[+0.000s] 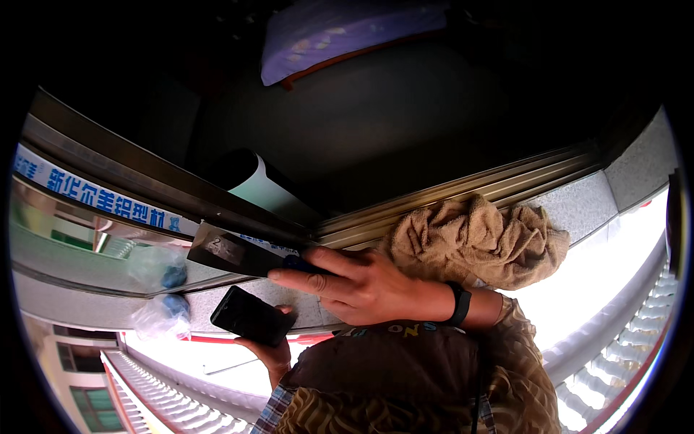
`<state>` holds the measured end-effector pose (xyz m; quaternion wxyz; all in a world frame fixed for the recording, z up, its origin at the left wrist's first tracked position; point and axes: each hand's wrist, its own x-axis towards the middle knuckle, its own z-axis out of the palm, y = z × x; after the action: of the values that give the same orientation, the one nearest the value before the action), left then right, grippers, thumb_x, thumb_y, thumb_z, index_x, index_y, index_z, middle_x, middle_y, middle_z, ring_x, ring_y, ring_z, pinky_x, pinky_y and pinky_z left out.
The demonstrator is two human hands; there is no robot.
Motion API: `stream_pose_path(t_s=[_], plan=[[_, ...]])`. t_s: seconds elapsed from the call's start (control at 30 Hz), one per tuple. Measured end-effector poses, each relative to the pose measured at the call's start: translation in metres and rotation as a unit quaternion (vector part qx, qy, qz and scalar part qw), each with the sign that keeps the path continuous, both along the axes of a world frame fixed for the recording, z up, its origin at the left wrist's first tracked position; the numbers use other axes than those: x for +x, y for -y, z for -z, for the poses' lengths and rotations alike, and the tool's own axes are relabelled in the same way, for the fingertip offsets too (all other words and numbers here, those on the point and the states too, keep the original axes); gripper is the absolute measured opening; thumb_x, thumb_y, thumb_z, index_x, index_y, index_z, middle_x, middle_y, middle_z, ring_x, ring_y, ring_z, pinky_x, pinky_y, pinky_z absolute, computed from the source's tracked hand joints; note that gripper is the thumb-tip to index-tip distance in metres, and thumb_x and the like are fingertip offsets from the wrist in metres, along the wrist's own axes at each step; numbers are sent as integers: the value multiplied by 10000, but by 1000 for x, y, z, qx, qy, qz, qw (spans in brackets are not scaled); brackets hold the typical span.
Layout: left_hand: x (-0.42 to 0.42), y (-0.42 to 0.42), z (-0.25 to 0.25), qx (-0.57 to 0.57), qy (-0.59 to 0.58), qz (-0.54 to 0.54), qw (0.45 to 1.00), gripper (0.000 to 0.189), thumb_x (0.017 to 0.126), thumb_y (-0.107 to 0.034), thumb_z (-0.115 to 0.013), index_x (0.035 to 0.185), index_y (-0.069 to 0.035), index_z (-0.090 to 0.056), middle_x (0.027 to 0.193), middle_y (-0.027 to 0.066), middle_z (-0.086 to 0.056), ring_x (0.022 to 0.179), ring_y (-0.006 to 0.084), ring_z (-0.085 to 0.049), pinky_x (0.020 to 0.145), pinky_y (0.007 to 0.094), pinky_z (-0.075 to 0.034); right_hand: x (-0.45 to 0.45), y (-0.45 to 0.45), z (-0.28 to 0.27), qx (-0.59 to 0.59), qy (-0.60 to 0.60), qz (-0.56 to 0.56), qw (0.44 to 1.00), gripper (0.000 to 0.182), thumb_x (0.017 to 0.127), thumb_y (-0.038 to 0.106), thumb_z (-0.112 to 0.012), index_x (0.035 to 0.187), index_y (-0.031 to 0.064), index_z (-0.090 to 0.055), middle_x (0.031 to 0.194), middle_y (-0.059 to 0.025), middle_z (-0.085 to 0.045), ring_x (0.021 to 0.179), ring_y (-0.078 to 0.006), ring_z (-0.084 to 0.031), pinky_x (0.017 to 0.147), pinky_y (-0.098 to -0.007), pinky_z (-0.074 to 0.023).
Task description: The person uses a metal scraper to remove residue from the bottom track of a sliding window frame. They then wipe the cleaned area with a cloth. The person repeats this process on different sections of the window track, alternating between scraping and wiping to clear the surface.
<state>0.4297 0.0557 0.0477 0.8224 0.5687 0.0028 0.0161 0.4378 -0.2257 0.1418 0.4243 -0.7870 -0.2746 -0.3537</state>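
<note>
My right hand (358,285), with a dark band on its wrist, holds the blue handle of a putty knife (233,252). The knife's wide, stained blade points left, in front of the window frame with its blue-lettered protective tape (103,195). My left hand (271,352), lower down, holds a black smartphone (252,316) with a dark screen. A crumpled brown towel (477,244) lies on the stone sill, beside my right wrist and against the metal window track (434,200).
A clear plastic bag with something blue (162,317) sits on the sill at the left, mirrored in the glass. A white curved sheet (265,187) stands inside the window. Further in is a bed with a purple cover (347,32). Balustrades (623,347) run outside.
</note>
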Motion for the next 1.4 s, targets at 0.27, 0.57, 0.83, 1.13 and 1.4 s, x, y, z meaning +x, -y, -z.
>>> stream_pose_path(t_s=[0.27,0.57,0.83,1.13,1.4], plan=[[-1,-1,4,3,7,-12,1000,1023,808,-829,-60,1252,-14,-490,983,217,-654,922,340,-626,896,453,-448,-25,17,20,-65,-33,-8,997,635,631,-43,-598,1222,184,-655,957,-54,-572,617,-142,-572,461,-263,-505],[1,-4,2,10,18,10,1000,1025,822,-813,-36,1224,3,-507,977,225,-650,934,350,-615,916,467,-431,-31,19,36,-70,-37,34,996,720,669,23,-619,1339,278,-551,976,-14,-524,567,-148,-565,429,-273,-510],[3,-4,3,23,41,16,999,1001,820,-821,-66,1293,-31,-459,994,223,-644,933,353,-613,915,477,-430,-25,14,33,-83,-44,17,995,695,655,30,-624,1319,232,-576,967,-15,-511,534,-135,-527,424,-268,-504],[0,-3,5,10,16,-15,1000,1051,812,-822,-27,1205,19,-520,978,222,-652,936,349,-616,917,459,-429,-22,15,26,-60,-62,-5,996,691,615,-82,-581,1248,191,-633,926,-39,-563,614,-144,-577,455,-268,-511],[0,-1,2,-4,6,-21,1000,1038,819,-811,-15,1206,11,-516,958,223,-657,929,353,-615,915,459,-426,-20,16,28,-52,-53,-3,997,724,677,0,-610,1352,253,-534,917,-20,-513,509,-163,-529,434,-297,-511]])
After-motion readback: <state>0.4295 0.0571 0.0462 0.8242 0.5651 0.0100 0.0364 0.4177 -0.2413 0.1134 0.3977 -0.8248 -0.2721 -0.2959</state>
